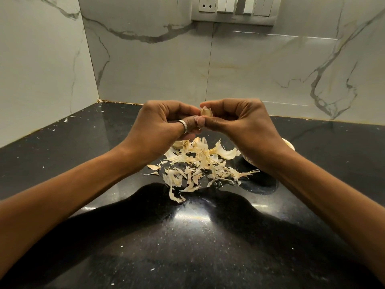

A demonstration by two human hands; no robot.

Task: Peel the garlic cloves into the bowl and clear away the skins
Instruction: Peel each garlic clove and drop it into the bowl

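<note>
Both hands are raised above the counter (pixel 187 236) and meet at one garlic clove (pixel 206 112). The left grip (pixel 164 124), with a ring (pixel 183 126) on what looks like the thumb, pinches the clove from its own side. The right grip (pixel 239 122) pinches it from the other side, forefinger over the top and thumb beneath. Both grips are thus clamped on the clove, which sits between them and touches both. Some papery skin seems to cling to it. Fingers cover most of it, so I cannot tell which way its long axis runs.

Below the grips a loose heap of skins (pixel 200 163) lies on the counter, spreading toward the person. Just under the left grip, at the heap's far edge, part of a garlic bulb (pixel 181 144) shows. The bowl (pixel 289 143) stands below the right grip and to its outer side, mostly hidden behind the right wrist. Only a bit of its rim shows, and its contents cannot be seen.

Peeling appears to be the step in hand. Once the clove is bare it must go down and outward past the right grip, which is the nearer one, while the left would have to cross over. The skins are not yet cleared.
</note>
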